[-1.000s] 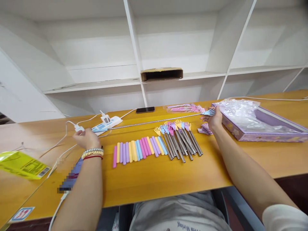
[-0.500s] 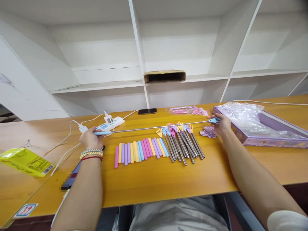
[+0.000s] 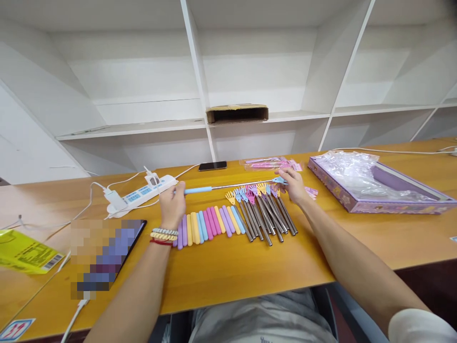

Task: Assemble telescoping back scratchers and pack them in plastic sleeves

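A telescopic back scratcher [image 3: 239, 184] with a blue grip and a blue claw head stretches level between my two hands, above the table. My left hand [image 3: 173, 205] is closed near the end of its blue grip. At the other end my right hand [image 3: 291, 183] pinches the claw head. Below the rod lies a row of loose handle sleeves [image 3: 207, 225] in pink, yellow, purple and blue; my left wrist covers the row's left end. Beside them is a pile of metal rods with coloured claw heads [image 3: 266, 209], without sleeves.
A power strip [image 3: 143, 194] with plugs and cables lies at the left, near a tablet [image 3: 117, 252] and a yellow box [image 3: 28, 252]. Behind are a phone [image 3: 213, 166] and bagged pink items [image 3: 273, 163]. A purple box [image 3: 357, 202] holding clear plastic stands right. A cardboard box [image 3: 237, 114] sits on the shelf.
My hands have come closer together, and the back scratcher's rod has become shorter between them. The view has shifted slightly, showing more of the tablet.
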Available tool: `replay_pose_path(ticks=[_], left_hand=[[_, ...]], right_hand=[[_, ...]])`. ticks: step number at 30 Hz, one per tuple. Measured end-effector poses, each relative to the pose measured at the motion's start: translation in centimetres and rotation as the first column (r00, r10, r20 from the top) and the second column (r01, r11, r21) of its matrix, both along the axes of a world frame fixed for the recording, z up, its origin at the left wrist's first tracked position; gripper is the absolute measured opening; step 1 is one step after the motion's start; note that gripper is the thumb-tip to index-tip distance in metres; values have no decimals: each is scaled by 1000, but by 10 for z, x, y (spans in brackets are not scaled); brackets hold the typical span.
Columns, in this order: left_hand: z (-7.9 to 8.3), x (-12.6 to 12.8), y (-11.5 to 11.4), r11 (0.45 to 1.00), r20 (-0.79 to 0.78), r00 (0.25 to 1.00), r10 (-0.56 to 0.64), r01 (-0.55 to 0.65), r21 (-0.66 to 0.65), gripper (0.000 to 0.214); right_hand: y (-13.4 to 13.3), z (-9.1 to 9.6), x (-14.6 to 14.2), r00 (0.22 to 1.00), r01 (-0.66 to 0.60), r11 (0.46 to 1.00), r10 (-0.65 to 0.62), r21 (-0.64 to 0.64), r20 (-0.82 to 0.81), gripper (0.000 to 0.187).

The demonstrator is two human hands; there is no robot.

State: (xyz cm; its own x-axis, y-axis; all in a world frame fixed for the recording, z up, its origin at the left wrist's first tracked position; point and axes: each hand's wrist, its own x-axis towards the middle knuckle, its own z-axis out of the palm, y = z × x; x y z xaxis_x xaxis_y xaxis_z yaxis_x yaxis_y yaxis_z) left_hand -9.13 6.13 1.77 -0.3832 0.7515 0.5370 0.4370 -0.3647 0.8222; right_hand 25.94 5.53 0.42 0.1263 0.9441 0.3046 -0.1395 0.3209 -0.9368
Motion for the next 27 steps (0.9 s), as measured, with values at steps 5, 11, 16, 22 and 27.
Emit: replay_pose_path(ticks=[5,11,16,22,27], left_hand=[[-1,34,-22,987,-242,957,-157,144,-68,39],[-6,48,-33,936,-370,862,-348,298,-187,43],[-2,45,-32,916,-406,823,-397,327,-232,45],[2,34,-22,984,-471,865,-174,137,-113,51],[7,-9,-6,1000,-341,940,12,-9,11,50]], right_hand=[[-19,1,-37,989,-135,991,135,-8,55,31],[-33,-3,-58,965,-214,975,203,54,169,32],[-35,2,-54,936,-210,974,177,82,304,28],[-24,4,-39,942,-136,982,87,133,324,26],[-5,14,11,989,89,979,-109,182,101,31]])
